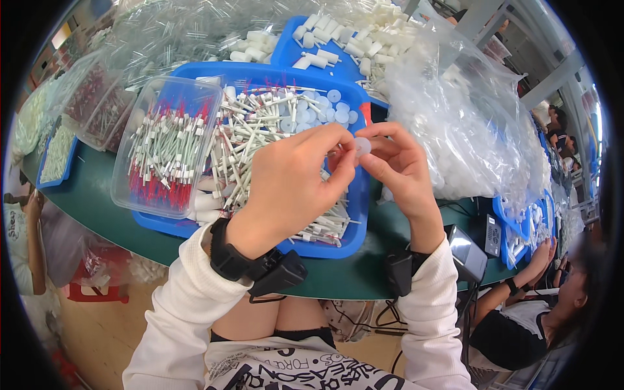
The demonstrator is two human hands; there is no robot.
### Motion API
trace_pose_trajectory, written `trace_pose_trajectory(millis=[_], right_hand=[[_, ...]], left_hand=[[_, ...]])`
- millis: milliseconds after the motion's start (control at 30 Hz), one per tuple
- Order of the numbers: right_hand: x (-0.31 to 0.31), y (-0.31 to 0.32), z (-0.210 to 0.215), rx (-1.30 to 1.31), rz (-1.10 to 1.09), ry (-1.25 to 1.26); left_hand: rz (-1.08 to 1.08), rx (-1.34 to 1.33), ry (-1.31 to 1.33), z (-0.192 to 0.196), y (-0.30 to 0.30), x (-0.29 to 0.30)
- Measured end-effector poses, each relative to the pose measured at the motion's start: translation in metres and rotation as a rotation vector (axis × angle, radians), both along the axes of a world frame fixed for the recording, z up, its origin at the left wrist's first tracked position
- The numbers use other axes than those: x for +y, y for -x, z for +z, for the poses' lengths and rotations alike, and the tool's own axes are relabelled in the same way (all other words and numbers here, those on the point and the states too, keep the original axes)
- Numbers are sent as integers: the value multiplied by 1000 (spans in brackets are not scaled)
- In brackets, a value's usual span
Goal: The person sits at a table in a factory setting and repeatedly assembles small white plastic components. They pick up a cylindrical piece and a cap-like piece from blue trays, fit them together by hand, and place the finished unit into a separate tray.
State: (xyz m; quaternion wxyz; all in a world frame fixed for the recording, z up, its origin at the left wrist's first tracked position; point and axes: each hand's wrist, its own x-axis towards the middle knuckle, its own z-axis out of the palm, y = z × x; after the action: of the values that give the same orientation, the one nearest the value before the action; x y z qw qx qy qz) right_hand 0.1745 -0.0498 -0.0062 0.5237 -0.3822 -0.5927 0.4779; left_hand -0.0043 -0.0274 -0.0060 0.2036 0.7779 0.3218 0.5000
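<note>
Over the right part of a big blue tray point(359, 224), my two hands meet at the fingertips. Between the thumb and index finger of my right hand point(406, 172) is a small translucent white disc point(363, 147). My left hand point(289, 179) is closed in a pinch right beside the disc; what its fingers hold is mostly hidden. Under and around my left hand lie many thin white sticks point(244, 133) with fine red ends. More translucent discs point(318, 107) are heaped in the tray's far right corner.
A clear plastic box point(120, 185) of red-tipped sticks rests on the tray's left side. Behind stands another blue tray point(283, 55) with white cylinders. A large clear bag point(448, 117) of white parts bulges at right. A co-worker's hand point(538, 257) reaches toward blue trays at far right.
</note>
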Motion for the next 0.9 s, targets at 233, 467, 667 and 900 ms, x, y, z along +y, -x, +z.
trace_pose_trajectory(millis=[233, 467, 667, 900], right_hand=[[2, 2, -2, -330, -129, -165], [3, 4, -4, -429, -190, -259], [2, 2, -3, -356, -192, -130], [3, 2, -5, -314, -171, -102]], left_hand=[[95, 127, -90, -5, 0, 3], [116, 205, -31, -2, 2, 2], [87, 157, -9, -4, 1, 3], [134, 179, -110, -5, 0, 3]])
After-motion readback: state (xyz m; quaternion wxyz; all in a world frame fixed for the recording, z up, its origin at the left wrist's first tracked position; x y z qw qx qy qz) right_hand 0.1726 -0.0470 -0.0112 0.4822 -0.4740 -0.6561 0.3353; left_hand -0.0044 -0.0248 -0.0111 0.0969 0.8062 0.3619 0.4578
